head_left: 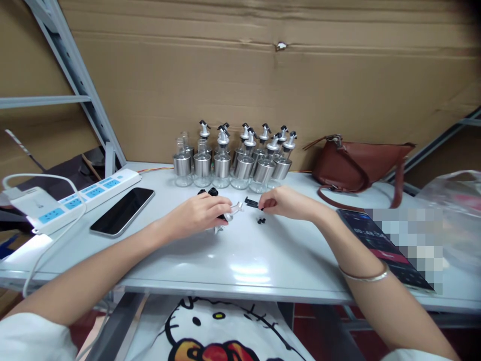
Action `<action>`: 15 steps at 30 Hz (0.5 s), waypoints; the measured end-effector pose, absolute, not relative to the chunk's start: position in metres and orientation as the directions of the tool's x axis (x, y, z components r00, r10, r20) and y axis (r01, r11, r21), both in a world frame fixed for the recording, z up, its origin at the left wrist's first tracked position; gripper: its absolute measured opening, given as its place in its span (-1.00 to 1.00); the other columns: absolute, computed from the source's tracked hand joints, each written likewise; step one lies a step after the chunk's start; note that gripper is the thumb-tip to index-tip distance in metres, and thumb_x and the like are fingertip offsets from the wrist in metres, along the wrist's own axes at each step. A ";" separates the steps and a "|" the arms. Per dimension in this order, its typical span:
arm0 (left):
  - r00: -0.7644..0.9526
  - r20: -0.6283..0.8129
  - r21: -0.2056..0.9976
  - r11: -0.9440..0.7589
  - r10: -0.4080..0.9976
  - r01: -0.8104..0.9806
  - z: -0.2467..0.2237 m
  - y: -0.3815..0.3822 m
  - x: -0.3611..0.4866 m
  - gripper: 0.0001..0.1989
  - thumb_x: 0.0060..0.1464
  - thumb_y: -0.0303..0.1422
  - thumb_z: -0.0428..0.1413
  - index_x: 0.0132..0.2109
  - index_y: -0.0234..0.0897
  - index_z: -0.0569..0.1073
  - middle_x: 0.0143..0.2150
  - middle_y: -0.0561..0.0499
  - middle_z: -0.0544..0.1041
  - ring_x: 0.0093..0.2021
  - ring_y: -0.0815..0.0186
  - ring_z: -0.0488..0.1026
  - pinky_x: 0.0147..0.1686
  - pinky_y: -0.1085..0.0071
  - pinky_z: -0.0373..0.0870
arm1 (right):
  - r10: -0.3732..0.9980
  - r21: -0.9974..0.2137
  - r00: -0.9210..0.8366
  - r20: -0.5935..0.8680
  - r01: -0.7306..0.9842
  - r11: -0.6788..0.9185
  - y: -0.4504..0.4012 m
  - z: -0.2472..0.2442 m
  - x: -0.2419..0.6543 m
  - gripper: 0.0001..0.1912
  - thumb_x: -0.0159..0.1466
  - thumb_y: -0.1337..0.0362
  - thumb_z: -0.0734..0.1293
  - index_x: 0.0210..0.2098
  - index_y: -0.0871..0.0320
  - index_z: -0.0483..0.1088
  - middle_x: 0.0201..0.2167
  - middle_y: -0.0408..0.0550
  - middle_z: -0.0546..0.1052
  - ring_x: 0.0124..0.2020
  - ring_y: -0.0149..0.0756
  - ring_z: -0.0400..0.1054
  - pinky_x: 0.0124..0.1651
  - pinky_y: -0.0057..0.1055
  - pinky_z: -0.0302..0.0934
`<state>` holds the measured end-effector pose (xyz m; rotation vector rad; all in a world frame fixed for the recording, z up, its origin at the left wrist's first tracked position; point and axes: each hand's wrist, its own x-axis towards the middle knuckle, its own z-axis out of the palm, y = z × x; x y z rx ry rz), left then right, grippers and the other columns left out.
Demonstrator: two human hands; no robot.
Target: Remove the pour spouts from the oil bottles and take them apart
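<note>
My left hand (201, 214) is closed around a silver pour spout (236, 208), whose curved tip sticks out to the right past the fingers. More silver spout parts (218, 229) show just beneath that hand, and black stoppers (213, 192) lie behind it. To the right, my right hand (280, 203) pinches a small black plastic part (262, 208), mostly covered by the fingertips. Thin black pieces (251, 202) lie right beside those fingers. A few tiny black caps (261, 220) rest on the table a little nearer to me.
Several glass bottles with steel sleeves (222, 164) stand at the back, most topped with spouts. A phone (123, 211) and power strip (86, 198) lie left. On the right are a brown bag (361, 163), a lit phone (387, 245) and a plastic bag (458, 215).
</note>
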<state>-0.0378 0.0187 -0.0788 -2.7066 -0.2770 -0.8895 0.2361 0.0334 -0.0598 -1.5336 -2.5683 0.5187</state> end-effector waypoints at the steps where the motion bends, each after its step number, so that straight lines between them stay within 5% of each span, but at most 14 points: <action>1: 0.792 0.603 -0.200 -0.944 0.093 0.263 -0.079 0.019 -0.038 -0.84 0.30 -0.32 -0.09 -0.07 -0.32 0.23 -0.11 -0.15 0.53 -0.22 0.33 0.52 -0.30 0.42 0.38 | 0.876 -0.358 -0.475 -0.086 0.835 0.418 0.034 -0.060 0.236 -0.81 0.08 0.44 0.24 -0.38 0.19 0.47 -0.52 -0.12 0.50 -0.51 -0.38 0.29 -0.40 -0.48 0.13; 15: 0.801 0.591 -0.202 -0.943 0.098 0.265 -0.079 0.019 -0.038 -0.85 0.30 -0.33 -0.09 -0.07 -0.32 0.23 -0.11 -0.15 0.54 -0.18 0.32 0.53 -0.28 0.41 0.38 | 0.821 -0.383 -0.568 -0.053 0.771 0.509 0.036 -0.066 0.231 -0.79 0.18 0.37 0.23 -0.32 0.19 0.52 -0.38 -0.04 0.56 -0.41 -0.31 0.36 -0.30 -0.44 0.18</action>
